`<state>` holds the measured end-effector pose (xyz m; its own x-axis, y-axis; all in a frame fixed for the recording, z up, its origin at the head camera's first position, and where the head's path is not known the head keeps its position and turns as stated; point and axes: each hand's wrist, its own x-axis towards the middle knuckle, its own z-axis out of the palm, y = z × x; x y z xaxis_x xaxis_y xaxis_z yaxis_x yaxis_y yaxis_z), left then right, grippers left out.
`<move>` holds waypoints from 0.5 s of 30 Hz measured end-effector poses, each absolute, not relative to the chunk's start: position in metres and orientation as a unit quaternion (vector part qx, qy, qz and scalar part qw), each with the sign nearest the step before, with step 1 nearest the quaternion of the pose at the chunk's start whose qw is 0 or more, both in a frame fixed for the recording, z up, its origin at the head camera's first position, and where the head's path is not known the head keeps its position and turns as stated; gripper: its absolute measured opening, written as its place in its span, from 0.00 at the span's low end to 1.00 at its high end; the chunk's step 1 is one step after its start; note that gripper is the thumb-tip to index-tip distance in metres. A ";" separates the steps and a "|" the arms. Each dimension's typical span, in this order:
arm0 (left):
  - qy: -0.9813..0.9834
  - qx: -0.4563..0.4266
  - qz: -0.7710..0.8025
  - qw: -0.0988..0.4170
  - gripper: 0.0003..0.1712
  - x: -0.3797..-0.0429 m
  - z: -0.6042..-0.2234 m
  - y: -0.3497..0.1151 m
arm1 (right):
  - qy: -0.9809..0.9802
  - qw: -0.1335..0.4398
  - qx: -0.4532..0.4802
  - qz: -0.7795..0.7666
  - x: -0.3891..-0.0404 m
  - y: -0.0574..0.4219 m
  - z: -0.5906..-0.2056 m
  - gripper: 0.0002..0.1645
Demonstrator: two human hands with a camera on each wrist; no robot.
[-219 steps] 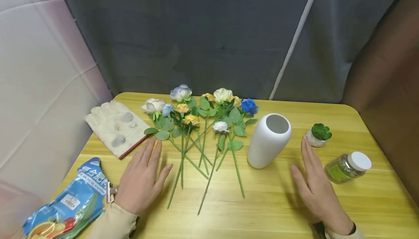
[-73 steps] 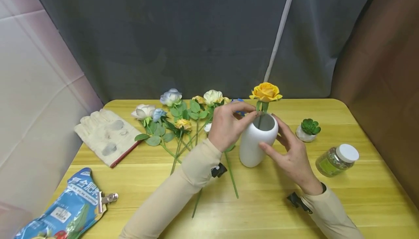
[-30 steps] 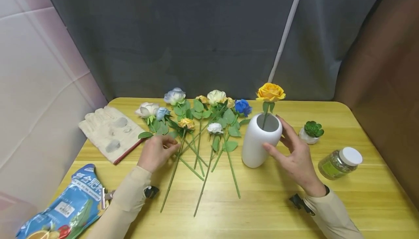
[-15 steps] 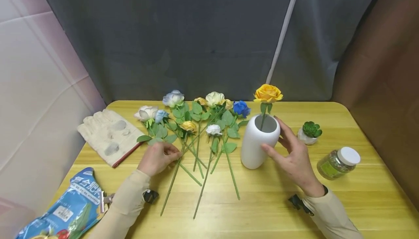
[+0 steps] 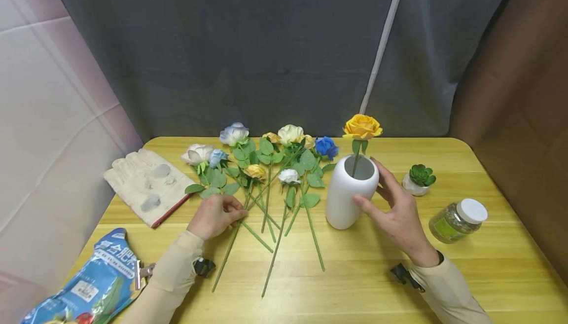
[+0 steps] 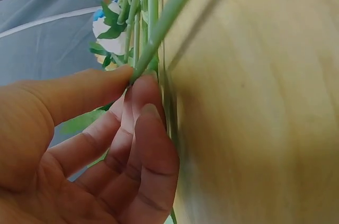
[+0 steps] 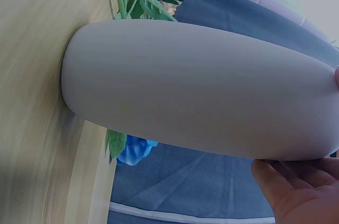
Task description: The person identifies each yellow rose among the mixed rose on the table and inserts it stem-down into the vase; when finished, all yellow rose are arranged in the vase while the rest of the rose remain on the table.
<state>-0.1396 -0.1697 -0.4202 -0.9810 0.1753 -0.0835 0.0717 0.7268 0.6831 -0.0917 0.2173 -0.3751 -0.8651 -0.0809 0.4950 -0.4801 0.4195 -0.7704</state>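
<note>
My left hand (image 5: 217, 215) pinches the green stem (image 6: 172, 15) of a yellow rose (image 5: 255, 171) between thumb and fingertips, the other fingers curled below. That rose lies among several artificial roses, including a white one (image 5: 289, 176) and a blue one (image 5: 326, 147), with crossing stems. My right hand (image 5: 397, 215) grips the white vase (image 5: 348, 200) from its right side, thumb on the front and fingers behind near the rim. The vase stands upright on the table. Another yellow rose (image 5: 362, 126) stands in it, bloom above the mouth; its lower stem is hidden inside.
A work glove (image 5: 148, 183) lies at the left, with a blue bag (image 5: 95, 279) closed by a metal clip (image 5: 144, 270) before it. A small potted succulent (image 5: 419, 178) and a white-capped jar (image 5: 458, 220) stand right of the vase.
Both hands lay open at first. A yellow rose went into the vase, steadied by my right hand. My left hand went back to the flowers and pinched another stem, whose lower end shifted slightly left.
</note>
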 end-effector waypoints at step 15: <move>0.914 0.063 0.392 0.083 0.08 -0.138 -0.414 -0.169 | -0.818 0.197 0.176 0.511 -0.091 0.218 -0.376 0.49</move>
